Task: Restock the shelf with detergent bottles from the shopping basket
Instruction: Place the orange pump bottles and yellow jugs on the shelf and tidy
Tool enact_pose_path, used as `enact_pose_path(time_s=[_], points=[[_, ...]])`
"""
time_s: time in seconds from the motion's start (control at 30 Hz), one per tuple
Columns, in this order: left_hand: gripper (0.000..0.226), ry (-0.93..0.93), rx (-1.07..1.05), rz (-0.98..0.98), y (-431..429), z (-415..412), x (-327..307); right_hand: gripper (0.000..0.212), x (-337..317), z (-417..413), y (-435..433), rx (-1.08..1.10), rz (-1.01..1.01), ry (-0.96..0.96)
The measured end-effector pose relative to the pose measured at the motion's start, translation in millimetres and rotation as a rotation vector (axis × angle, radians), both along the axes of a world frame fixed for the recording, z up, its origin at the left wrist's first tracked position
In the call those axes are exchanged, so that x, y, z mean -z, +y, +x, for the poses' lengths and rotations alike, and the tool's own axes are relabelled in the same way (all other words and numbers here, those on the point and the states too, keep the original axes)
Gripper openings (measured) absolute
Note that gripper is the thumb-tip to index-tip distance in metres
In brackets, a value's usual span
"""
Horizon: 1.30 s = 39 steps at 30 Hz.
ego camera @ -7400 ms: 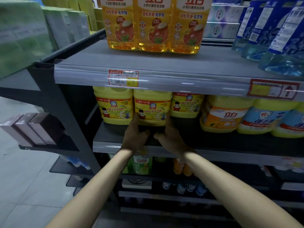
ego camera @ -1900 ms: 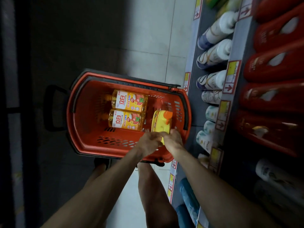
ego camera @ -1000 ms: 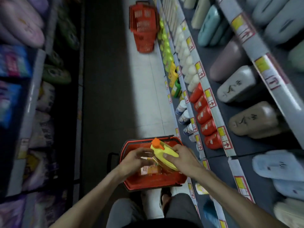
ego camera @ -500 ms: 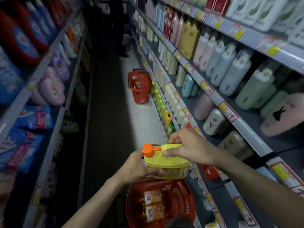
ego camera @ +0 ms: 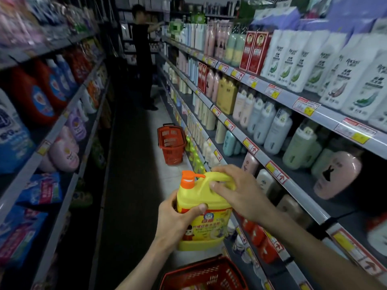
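Both bare forearms reach forward from the lower edge. The left hand (ego camera: 178, 221) grips the side of a yellow plastic detergent bottle with an orange pump cap (ego camera: 195, 195), thumb laid across its front. The right hand (ego camera: 238, 193) curls over the bottle's top handle.

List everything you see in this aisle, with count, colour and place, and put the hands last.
detergent bottle: one, yellow with orange pump cap, centre, held in both hands
near basket: one, red, bottom edge
far basket: one, red, on the aisle floor by the right shelving
right shelving: several tiers, grey, with white, pink and green bottles
left shelving: several tiers, with red and blue jugs, pink pouches
other person: one, dark clothes, far end, reaching to the right shelving
left hand: grips the bottle's side
right hand: curled over the bottle's handle
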<state>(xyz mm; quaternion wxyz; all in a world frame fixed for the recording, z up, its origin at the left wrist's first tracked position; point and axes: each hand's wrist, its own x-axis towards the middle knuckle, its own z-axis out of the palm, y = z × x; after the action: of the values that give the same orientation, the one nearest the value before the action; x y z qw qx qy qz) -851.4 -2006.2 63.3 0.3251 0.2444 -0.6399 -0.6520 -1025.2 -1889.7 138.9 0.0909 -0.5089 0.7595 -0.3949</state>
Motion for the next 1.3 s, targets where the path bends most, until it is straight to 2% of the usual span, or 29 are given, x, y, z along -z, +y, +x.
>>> enact_pose_path(time_s=[0.07, 0.13, 0.2, 0.3, 0.37, 0.53, 0.63, 0.73, 0.87, 0.97, 1.03, 1.1, 1.3], points=[[0.042, -0.003, -0.038, 0.06, 0.1, 1.1, 3.4, 0.069, 23.0, 3.6, 4.5, 0.027, 0.05, -0.154], [0.037, -0.005, -0.056, 0.119, 0.0, 4.8, 9.0, 0.095, 45.1, 7.0, 8.0, 0.013, 0.064, -0.397], [0.036, -0.004, -0.06, 0.178, 0.6, 10.2, 14.4, 0.111, 62.7, 12.7, 9.8, 0.011, 0.093, -0.596], [0.034, 0.005, -0.065, 0.25, 2.2, 17.0, 20.5, 0.097, 81.0, 27.6, 10.8, -0.032, 0.191, -0.753], [0.035, 0.006, -0.073, 0.284, 3.5, 21.2, 22.5, 0.086, 89.8, 35.3, 9.8, -0.037, 0.181, -0.803], [0.037, -0.002, -0.091, 0.304, 4.6, 36.8, 26.2, 0.065, 99.6, 46.9, 2.3, 0.001, 0.092, -0.863], [0.035, -0.005, -0.105, 0.361, 11.9, 47.8, 24.9, 0.075, 101.8, 51.2, -5.3, -0.031, 0.103, -0.876], [0.039, -0.017, -0.148, 0.391, 18.5, 62.3, 27.1, 0.078, 104.1, 52.5, -12.7, -0.088, 0.146, -0.867], [0.059, -0.009, -0.224, 0.444, 31.5, 86.5, 29.4, 0.061, 97.0, 53.2, -21.1, -0.198, 0.194, -0.806], [0.053, -0.012, -0.304, 0.444, 50.6, 100.9, 33.7, 0.055, 89.7, 57.9, -30.0, -0.356, 0.221, -0.796], [0.043, -0.003, -0.381, 0.436, 68.3, 108.6, 33.6, 0.063, 89.8, 63.8, -35.9, -0.456, 0.249, -0.805], [0.042, 0.005, -0.504, 0.399, 88.9, 116.0, 31.3, 0.068, 91.8, 73.2, -41.3, -0.547, 0.295, -0.8], [0.041, -0.019, -0.927, 0.335, 165.9, 152.4, 28.3, 0.062, 97.5, 131.4, -38.5, -0.886, 0.414, -0.678]])
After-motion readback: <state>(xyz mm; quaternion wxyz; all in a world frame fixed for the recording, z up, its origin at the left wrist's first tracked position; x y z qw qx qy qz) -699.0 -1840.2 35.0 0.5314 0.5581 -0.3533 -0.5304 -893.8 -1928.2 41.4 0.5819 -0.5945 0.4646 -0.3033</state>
